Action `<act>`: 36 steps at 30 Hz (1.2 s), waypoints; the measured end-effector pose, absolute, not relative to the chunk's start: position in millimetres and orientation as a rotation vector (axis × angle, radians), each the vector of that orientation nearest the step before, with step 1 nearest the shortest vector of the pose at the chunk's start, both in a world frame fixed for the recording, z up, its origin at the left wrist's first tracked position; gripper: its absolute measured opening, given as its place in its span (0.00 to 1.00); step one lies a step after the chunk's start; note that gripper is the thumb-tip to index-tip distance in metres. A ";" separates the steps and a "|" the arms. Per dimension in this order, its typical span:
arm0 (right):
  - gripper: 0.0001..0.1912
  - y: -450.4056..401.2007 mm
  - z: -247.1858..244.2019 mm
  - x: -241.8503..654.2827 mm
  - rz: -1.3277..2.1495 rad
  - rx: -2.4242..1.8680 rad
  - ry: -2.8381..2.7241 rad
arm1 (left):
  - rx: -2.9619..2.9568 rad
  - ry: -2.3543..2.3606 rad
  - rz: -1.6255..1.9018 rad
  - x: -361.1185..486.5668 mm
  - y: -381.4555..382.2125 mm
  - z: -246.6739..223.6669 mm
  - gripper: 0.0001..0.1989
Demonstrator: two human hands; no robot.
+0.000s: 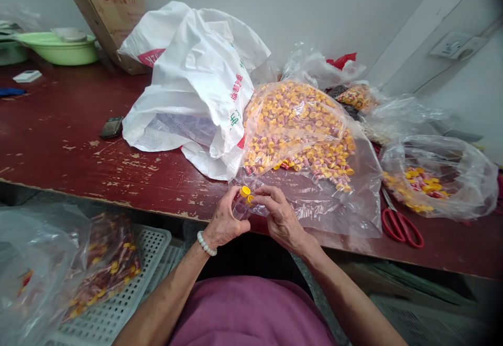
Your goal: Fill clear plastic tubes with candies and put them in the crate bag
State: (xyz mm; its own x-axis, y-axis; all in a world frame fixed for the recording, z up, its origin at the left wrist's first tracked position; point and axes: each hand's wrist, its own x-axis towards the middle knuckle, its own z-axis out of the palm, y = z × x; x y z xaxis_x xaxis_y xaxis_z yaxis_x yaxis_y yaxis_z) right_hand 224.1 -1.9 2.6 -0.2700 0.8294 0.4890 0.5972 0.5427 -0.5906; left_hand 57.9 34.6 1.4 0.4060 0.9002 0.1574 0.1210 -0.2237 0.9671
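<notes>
My left hand (228, 221), with a white bead bracelet at the wrist, curls round a small clear plastic container (240, 211). A small yellow-capped piece (245, 191) shows at the top of that hand's grip. My right hand (283, 221) is closed, its fingertips on a second yellow cap (250, 200) just beside the first. What lies under the right fingers is partly hidden. Just beyond both hands, a large clear bag (314, 207) lies on the table, full of small yellow-capped pieces with red-and-white bodies (298, 121).
A white sack (188, 84) stands left of the clear bag on the worn red table (78, 126). Red-handled scissors (401, 225) and a smaller bag (467, 178) lie to the right. A dark device (112, 127) sits left. Below, a filled bag (106, 262) rests on a white crate (151, 244).
</notes>
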 end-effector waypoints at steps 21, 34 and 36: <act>0.12 94.2 -6.4 250.5 0.165 -1.808 -2.064 | 1.459 1.052 0.958 47.9 36.9 1.6 0.24; 0.05 3.2 28.3 211.8 0.477 -1.178 -1.722 | 1.761 0.851 0.999 61.6 29.8 0.9 0.25; 0.06 2.6 28.9 213.4 0.401 -1.170 -1.783 | 1.757 0.862 0.990 60.8 30.2 -1.5 0.25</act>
State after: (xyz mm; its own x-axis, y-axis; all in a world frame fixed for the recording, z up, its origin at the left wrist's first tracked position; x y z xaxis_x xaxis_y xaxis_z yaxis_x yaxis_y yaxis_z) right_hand 213.4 2.6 28.9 -0.1098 0.8454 0.5227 0.5400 0.4922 -0.6827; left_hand 60.8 30.2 -1.5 0.4328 0.8651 0.2535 0.1317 -0.3388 0.9316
